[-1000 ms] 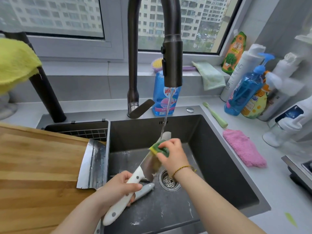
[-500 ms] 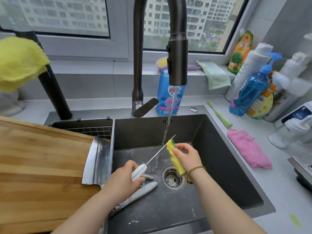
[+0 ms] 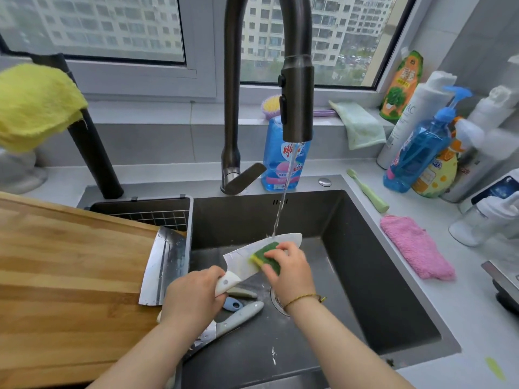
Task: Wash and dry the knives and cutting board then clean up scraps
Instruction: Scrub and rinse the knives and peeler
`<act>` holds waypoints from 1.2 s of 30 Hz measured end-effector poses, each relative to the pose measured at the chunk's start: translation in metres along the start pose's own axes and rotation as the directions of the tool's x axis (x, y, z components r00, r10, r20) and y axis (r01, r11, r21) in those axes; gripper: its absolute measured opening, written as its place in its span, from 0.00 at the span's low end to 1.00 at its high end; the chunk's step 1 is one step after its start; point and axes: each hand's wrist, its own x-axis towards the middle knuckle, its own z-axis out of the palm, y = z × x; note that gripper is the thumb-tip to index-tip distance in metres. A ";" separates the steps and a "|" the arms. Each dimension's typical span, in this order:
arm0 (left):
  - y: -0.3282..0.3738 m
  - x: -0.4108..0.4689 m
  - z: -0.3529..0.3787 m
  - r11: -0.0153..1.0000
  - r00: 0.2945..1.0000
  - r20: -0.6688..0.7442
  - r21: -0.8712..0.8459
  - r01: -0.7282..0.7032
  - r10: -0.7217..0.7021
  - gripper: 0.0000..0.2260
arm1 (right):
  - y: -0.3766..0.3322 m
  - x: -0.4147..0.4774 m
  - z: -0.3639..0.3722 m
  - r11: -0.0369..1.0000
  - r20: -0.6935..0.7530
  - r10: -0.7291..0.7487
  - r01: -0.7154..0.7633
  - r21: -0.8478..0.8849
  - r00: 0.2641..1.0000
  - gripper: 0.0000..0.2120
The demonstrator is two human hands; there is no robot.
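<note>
My left hand (image 3: 193, 299) grips the white handle of a broad-bladed knife (image 3: 241, 255), held flat over the dark sink (image 3: 365, 276) under the running water. My right hand (image 3: 289, 269) presses a green and yellow sponge (image 3: 266, 256) onto the blade's upper face. A grey-handled knife (image 3: 238, 318) lies on the sink floor below my left hand, beside a small blue-handled tool (image 3: 233, 304). A steel cleaver (image 3: 163, 268) rests on the right end of the wooden cutting board (image 3: 70, 276), which spans the sink's left side.
The black tap (image 3: 297, 102) pours a thin stream onto the blade. A pink cloth (image 3: 415, 245) and a green toothbrush (image 3: 368, 190) lie on the right counter, with several bottles behind. A yellow cloth (image 3: 33, 105) hangs at the left. A green scrap (image 3: 494, 367) lies at the near right.
The knife turned from edge-on to flat under the stream. My right hand moved the sponge from beside the blade onto its upper face.
</note>
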 end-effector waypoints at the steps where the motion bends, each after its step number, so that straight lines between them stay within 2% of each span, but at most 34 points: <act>1: 0.000 0.001 0.001 1.000 1.000 0.002 -0.002 0.003 -0.003 0.14 | 0.006 0.005 -0.004 0.993 0.030 0.114 -0.114 0.009 0.993 0.12; 3: 0.002 0.002 0.002 1.000 1.000 0.014 0.003 0.002 -0.002 0.14 | 0.017 0.016 -0.009 0.966 0.036 0.258 -0.258 -0.027 0.965 0.14; 4: 0.004 0.004 0.003 1.000 1.000 0.021 0.001 -0.003 0.003 0.14 | 0.019 0.018 -0.009 0.959 0.027 0.281 -0.279 -0.043 0.959 0.14; 6: 0.008 0.007 0.005 1.000 0.999 0.037 0.003 -0.019 0.019 0.15 | 0.007 0.015 -0.006 0.973 0.060 0.220 -0.215 -0.082 0.974 0.15; 8: 0.010 0.010 0.007 1.000 0.998 0.059 0.014 -0.028 0.027 0.16 | -0.004 0.008 0.000 0.992 0.165 0.095 -0.081 -0.092 0.982 0.15; 10: 0.010 0.011 0.009 1.000 0.997 0.069 0.016 -0.025 0.024 0.16 | -0.005 0.007 -0.001 0.996 0.231 0.048 -0.028 -0.089 0.972 0.15; 12: 0.011 0.010 0.011 1.000 0.997 0.071 0.010 -0.025 0.024 0.16 | 0.008 0.020 -0.006 0.988 0.212 0.139 -0.121 -0.095 0.967 0.15; 14: 0.014 0.010 0.012 0.999 0.997 0.076 0.008 -0.034 0.034 0.15 | 0.020 0.030 -0.015 0.958 0.134 0.266 -0.246 -0.145 0.955 0.15; 16: 0.018 0.011 0.013 0.999 0.996 0.083 0.006 -0.035 0.034 0.15 | 0.023 0.032 -0.015 0.939 0.120 0.310 -0.285 -0.192 0.943 0.15; 18: 0.019 0.014 0.014 0.999 0.995 0.090 0.013 -0.035 0.034 0.16 | 0.007 0.024 -0.009 0.961 0.174 0.225 -0.189 -0.203 0.959 0.15; 20: 0.019 0.016 0.014 0.999 0.995 0.094 0.022 -0.034 0.032 0.16 | -0.008 0.012 0.002 0.984 0.128 0.006 0.017 -0.178 0.992 0.12; 21: 0.019 0.016 0.014 0.999 0.995 0.093 0.019 -0.029 0.027 0.16 | -0.013 0.009 0.003 0.983 0.115 -0.054 0.073 -0.167 0.992 0.12; 22: 0.019 0.016 0.013 1.000 0.996 0.088 0.009 -0.020 0.019 0.16 | -0.014 0.008 0.001 0.989 0.154 -0.041 0.062 -0.135 0.987 0.13; 24: 0.017 0.016 0.013 1.000 0.997 0.082 -0.012 -0.010 0.011 0.15 | -0.003 0.012 -0.007 0.993 0.271 0.092 -0.069 -0.096 0.958 0.15; 26: 0.016 0.015 0.013 1.000 0.996 0.083 -0.024 -0.010 0.012 0.15 | 0.013 0.018 -0.018 0.972 0.212 0.228 -0.209 -0.108 0.950 0.16; 28: 0.016 0.015 0.014 1.000 0.996 0.089 -0.031 -0.007 0.009 0.15 | 0.019 0.019 -0.020 0.952 0.173 0.297 -0.276 -0.133 0.939 0.16; 29: 0.017 0.015 0.014 1.000 0.996 0.092 -0.031 -0.004 0.007 0.15 | 0.014 0.015 -0.018 0.956 0.201 0.283 -0.259 -0.136 0.938 0.16; 33: 0.019 0.014 0.013 1.000 0.996 0.095 -0.025 0.004 -0.002 0.16 | -0.008 -0.004 -0.005 0.999 0.268 0.017 -0.007 -0.038 0.963 0.14; 34: 0.019 0.014 0.013 0.999 0.995 0.096 -0.032 0.004 -0.001 0.16 | -0.006 -0.002 -0.007 0.999 0.287 0.015 -0.004 -0.041 0.958 0.14; 36: 0.018 0.013 0.012 0.999 0.995 0.098 -0.048 0.004 0.001 0.16 | 0.006 0.009 -0.013 0.992 0.288 0.115 -0.095 -0.081 0.951 0.15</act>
